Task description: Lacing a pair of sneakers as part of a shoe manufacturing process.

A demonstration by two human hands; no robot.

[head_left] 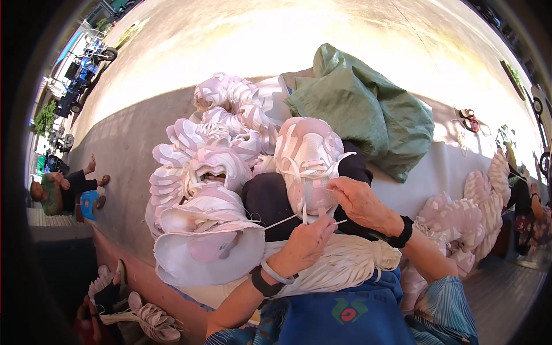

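Note:
A pink-and-white shoe upper [310, 144], without a sole, rests toe-away on my dark-clad knees. White shoelace is threaded across its front, with a loop standing out on the right. My left hand [305, 246] is closed in a pinch on a white shoelace [282, 223] below the upper's near end; lace shows on both sides of the fingers. My right hand [365, 202] pinches at the upper's near right edge, apparently on lace, though the fingertips cover most of it. Under my wrists, a thick bundle of white laces [351, 261] lies across my lap.
Pink-and-white uppers [213, 155] are heaped left of my knees, and more stacked uppers [454, 218] lie to the right. A green sack [368, 103] lies ahead. Other people sit at far left, lower left and right. Red sandals [469, 120] stand at the right.

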